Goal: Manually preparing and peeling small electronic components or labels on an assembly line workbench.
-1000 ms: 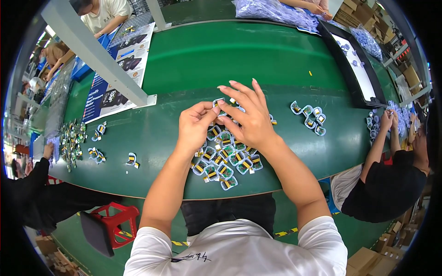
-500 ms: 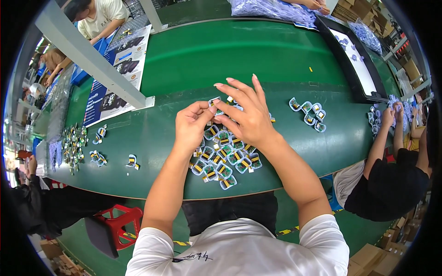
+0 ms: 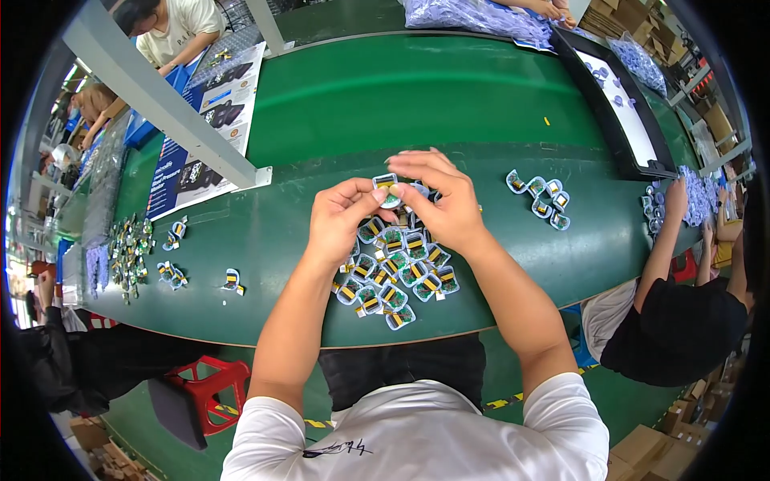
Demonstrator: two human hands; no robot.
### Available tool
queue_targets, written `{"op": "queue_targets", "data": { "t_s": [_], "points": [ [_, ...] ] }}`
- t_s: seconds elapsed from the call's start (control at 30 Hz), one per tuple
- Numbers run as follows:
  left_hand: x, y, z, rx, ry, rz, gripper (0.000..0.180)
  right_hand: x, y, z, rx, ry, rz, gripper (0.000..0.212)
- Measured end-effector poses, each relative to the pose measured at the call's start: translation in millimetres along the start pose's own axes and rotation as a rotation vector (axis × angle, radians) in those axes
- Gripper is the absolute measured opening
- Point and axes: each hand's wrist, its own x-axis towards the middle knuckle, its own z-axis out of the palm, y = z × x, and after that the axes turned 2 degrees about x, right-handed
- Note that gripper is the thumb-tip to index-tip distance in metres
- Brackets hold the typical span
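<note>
Between my two hands, above the table, is a small pale plastic housing (image 3: 386, 191) with a green circuit board and a dark, yellow-edged part in it. My left hand (image 3: 341, 215) pinches it from the left with thumb and fingers. On its right side my right hand (image 3: 443, 200) presses its thumb against the board, with the other fingers bent over the far side. Below my hands lies a heap of similar housings (image 3: 393, 264) with boards, some overlapping. A few more stick out behind my fingers, partly hidden.
A small group of housings (image 3: 541, 196) lies to the right. On the left are a few single ones (image 3: 232, 280) and a pile of small circuit boards (image 3: 131, 248). A grey metal post (image 3: 172, 112) rises at the left; a black tray (image 3: 618, 104) stands far right. Co-workers sit around.
My right hand's fingers, spread and raised before, have come down and bent, and its thumb now meets the housing. The housing has tilted so its board shows more.
</note>
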Motion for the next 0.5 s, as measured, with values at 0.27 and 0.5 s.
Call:
{"op": "queue_targets", "data": {
  "t_s": [0.27, 0.5],
  "points": [
    [-1, -1, -1, 0.083, -0.117, -0.035, 0.014, -1, 8, -7, 0.259, -0.106, 0.196, 0.016],
    [0, -1, 1, 0.159, -0.027, -0.074, 0.016, -1, -3, -4, -0.174, -0.118, 0.027, 0.011]
  ]
}}
